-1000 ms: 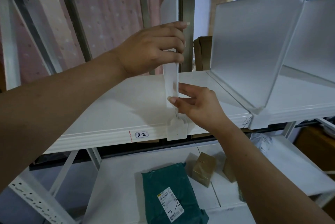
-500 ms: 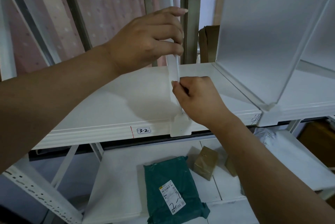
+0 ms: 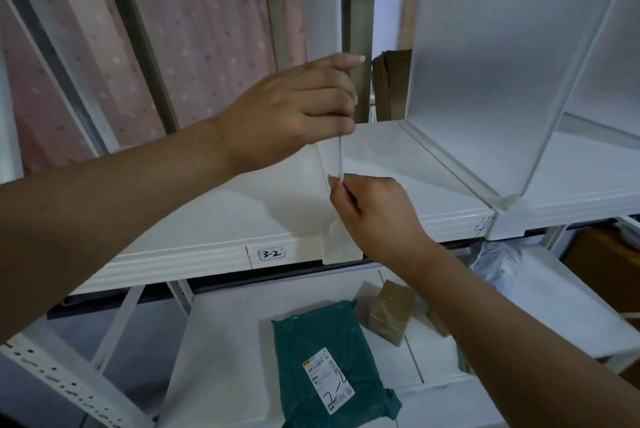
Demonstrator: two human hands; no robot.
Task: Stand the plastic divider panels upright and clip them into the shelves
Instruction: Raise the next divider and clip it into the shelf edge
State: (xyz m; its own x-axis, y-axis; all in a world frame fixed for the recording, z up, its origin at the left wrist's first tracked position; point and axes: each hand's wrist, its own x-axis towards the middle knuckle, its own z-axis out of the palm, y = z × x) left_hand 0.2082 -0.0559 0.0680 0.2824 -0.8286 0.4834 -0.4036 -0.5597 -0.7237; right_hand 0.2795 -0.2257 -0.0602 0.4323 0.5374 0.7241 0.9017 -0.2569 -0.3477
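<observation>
Upright divider panel (image 3: 323, 8) on the shelf (image 3: 207, 219), left hand (image 3: 291, 112) gripping above, right hand (image 3: 377, 213) pinching below.

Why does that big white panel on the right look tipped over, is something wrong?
The divider on the right seems to slant, but the wide lens bends things near the edge, so I cannot call it crooked. The divider in the left hand and right hand stands upright. Nothing looks broken or spilled.

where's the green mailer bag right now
In the head view, the dark green plastic mailer bag lies flat on the lower white shelf, bottom centre, just left of a small brown cardboard box and below the "3-2" label.
</observation>
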